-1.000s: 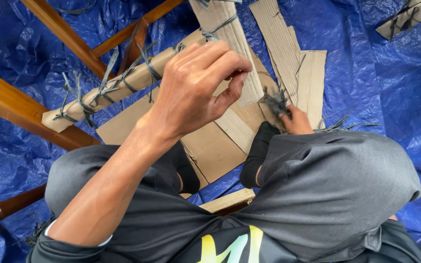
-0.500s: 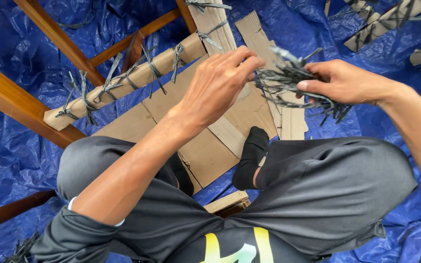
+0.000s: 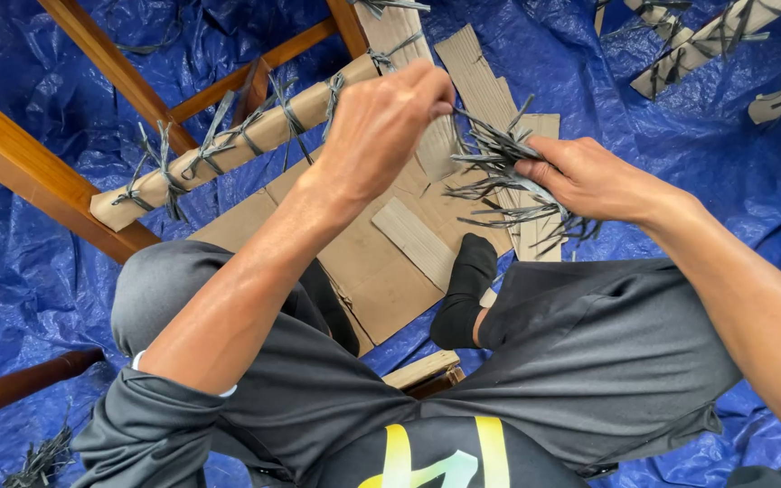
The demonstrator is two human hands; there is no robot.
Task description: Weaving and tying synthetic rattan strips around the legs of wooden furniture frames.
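My right hand [image 3: 589, 179] grips a bundle of thin dark grey strips [image 3: 497, 176], whose ends fan out to the left. My left hand [image 3: 383, 119] hovers over the bundle's tips with fingers pinched on one strip. Behind my left hand a wooden furniture rail wrapped in cardboard [image 3: 246, 143] runs diagonally, bound by several knotted dark strips. Flat cardboard pieces [image 3: 381, 262] lie on the blue tarp under my hands. I sit cross-legged in grey trousers, one black sock [image 3: 463, 287] showing.
Bare wooden frame rails [image 3: 38, 172] cross the upper left. More cardboard-wrapped, tied pieces [image 3: 707, 41] lie at the top right on the blue tarp [image 3: 734, 181]. A dark turned wooden leg [image 3: 11, 389] and a small heap of strips [image 3: 42, 456] sit at the lower left.
My right hand lifted the bundle of strips from beside my knee up in front of me. My left hand left the wrapped rail and moved right, onto the bundle's tips.
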